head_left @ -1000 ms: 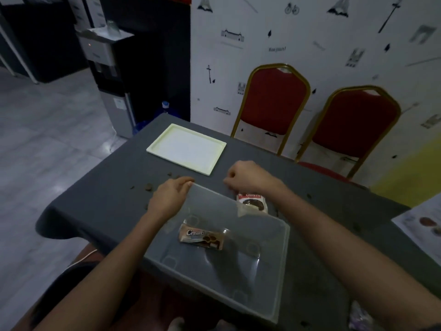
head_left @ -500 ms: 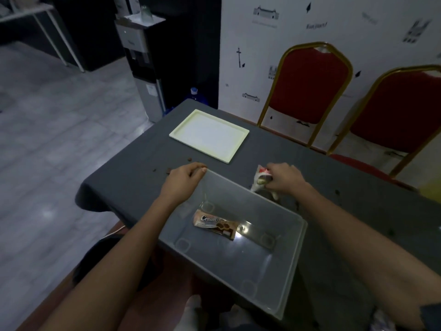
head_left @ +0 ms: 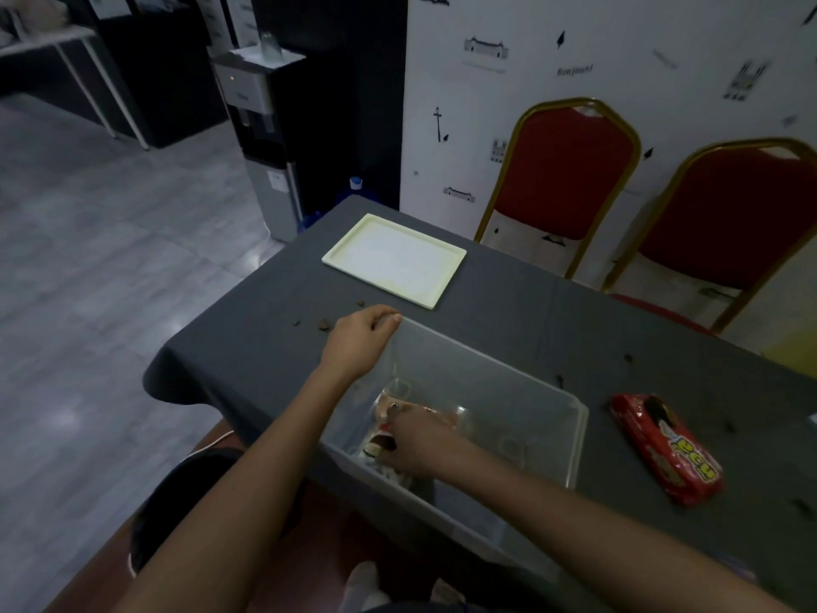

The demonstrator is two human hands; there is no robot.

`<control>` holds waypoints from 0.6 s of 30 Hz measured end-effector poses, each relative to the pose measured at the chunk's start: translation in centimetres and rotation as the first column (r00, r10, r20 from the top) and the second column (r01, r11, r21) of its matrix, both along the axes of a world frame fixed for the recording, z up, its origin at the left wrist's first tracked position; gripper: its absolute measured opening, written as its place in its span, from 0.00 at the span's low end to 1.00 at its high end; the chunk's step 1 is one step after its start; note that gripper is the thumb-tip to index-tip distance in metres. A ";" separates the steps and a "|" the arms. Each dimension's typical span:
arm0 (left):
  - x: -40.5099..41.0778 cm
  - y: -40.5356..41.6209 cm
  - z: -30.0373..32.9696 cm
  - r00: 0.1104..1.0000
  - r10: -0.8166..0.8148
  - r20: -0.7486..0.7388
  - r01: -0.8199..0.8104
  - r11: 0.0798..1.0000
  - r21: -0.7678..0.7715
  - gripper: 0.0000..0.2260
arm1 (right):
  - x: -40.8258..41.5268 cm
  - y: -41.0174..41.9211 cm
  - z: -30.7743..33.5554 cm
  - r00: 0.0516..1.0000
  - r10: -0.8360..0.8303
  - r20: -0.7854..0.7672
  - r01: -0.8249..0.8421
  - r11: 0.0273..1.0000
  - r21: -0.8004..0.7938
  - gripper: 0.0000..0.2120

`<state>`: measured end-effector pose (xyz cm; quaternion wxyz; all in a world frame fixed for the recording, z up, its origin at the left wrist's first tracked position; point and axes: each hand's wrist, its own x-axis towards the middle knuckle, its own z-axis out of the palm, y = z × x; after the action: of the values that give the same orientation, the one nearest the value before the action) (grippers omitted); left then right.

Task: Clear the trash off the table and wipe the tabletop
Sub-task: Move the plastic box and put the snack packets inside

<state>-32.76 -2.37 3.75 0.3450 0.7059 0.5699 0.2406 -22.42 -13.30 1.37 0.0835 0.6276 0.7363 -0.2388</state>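
While left hand [head_left: 360, 336] grips bin [head_left: 526, 382] rim at far corner, right hand [head_left: 413, 442] inside bin, fingers curled on white wrapper [head_left: 376, 451]. We judge wrappers light, crinkly, slippery: pinch at edge. Second wrapper [head_left: 387, 402] in bin too. Red pack [head_left: 665, 449] on table [head_left: 265, 347] at 3 o'clock of bin; crumbs [head_left: 325, 324] at 10 o'clock.
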 end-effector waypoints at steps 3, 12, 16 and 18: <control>-0.1 -0.1 0.0 1.000 -0.001 0.007 0.001 1.000 -0.011 0.14 | 0.7 -0.8 -0.9 0.979 0.157 0.130 -0.173 0.978 0.118 0.27; -0.4 -0.3 0.4 1.000 -0.008 0.003 0.008 0.999 -0.036 0.14 | 2.0 -0.4 -4.5 0.829 0.428 0.359 -0.441 0.896 -0.051 0.27; -0.7 -0.2 0.2 1.000 0.000 -0.016 0.000 1.000 0.009 0.14 | 2.3 0.7 -1.6 0.904 0.370 0.215 -0.385 0.922 0.034 0.29; -0.5 0.1 0.0 1.000 -0.012 -0.021 0.013 0.999 0.034 0.14 | 3.7 0.0 1.3 0.961 0.263 -0.081 -0.221 0.913 0.343 0.24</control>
<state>-33.22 -2.28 3.77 0.3282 0.7179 0.5647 0.2407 -18.74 -13.35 2.65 -0.0405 0.5204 0.8416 -0.1388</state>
